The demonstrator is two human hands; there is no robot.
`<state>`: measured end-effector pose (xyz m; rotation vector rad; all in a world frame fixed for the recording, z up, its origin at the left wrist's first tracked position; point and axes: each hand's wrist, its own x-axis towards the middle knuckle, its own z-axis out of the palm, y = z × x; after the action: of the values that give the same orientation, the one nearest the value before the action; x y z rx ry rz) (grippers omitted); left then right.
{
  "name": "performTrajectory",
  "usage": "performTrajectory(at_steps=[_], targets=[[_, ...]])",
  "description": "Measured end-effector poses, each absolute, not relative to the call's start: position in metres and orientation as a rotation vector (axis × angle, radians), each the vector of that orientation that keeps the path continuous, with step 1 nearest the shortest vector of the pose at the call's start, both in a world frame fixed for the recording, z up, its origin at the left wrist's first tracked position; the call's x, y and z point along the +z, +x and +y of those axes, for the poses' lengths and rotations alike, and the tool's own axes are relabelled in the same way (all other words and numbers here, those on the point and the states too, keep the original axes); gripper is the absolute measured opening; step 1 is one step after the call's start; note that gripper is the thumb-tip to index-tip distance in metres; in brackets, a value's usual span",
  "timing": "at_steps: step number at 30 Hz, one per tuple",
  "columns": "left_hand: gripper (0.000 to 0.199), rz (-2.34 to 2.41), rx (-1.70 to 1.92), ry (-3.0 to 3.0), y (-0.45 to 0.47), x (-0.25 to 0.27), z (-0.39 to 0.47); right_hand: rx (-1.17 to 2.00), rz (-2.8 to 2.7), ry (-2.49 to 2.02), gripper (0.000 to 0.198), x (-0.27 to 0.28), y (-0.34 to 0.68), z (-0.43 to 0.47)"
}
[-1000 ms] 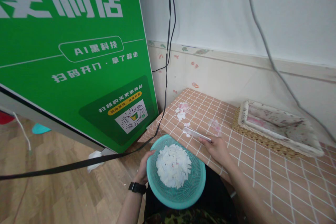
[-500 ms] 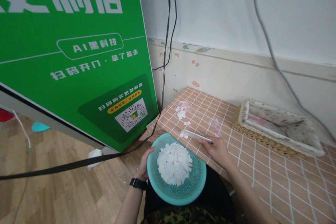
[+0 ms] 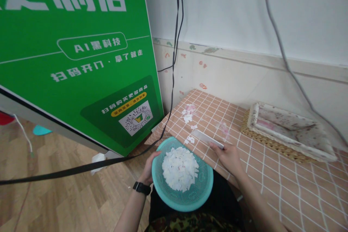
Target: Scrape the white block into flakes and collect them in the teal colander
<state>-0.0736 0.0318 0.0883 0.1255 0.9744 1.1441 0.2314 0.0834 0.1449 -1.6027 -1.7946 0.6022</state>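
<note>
My left hand point(image 3: 148, 168) grips the left rim of a teal plastic colander point(image 3: 202, 192). The colander sits over my lap, at the table's edge, and holds a heap of small white paper pieces point(image 3: 179, 168). In my right hand point(image 3: 227, 156) is a long flat pale strip point(image 3: 205, 137), its kind unclear, held at its near end just above or on the tablecloth. Its far tip lies beside a few loose paper scraps point(image 3: 189, 140) close to the edge. Farther back, more scraps point(image 3: 187, 117) lie by a pinkish stain.
The table has a brown checked cloth point(image 3: 272, 174). A cloth-lined wicker basket point(image 3: 277, 143) stands on it against the wall. At left stands a large green panel point(image 3: 108, 32) with white lettering. A black strap point(image 3: 81, 169) hangs across the left side.
My right hand has shifted slightly right, drawing the flat strip's tip away from the scraps near the edge, which now show more fully. My left hand and the colander have barely moved.
</note>
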Motion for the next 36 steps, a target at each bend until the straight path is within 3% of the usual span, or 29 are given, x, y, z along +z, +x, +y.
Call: performTrajectory(at_steps=[13,20,36], targets=[[0.017,0.968,1.121,0.127,-0.073,0.092,0.028,0.692,-1.866,-1.554,0.045,0.142,0.211,0.077],[0.017,0.999,1.106,0.127,-0.074,0.084,0.028,0.403,-1.834,-1.559,0.043,0.158,0.238,0.12],[0.019,1.004,1.092,0.127,-0.076,0.084,0.027,0.185,-2.038,-1.502,0.034,0.165,0.241,0.138]])
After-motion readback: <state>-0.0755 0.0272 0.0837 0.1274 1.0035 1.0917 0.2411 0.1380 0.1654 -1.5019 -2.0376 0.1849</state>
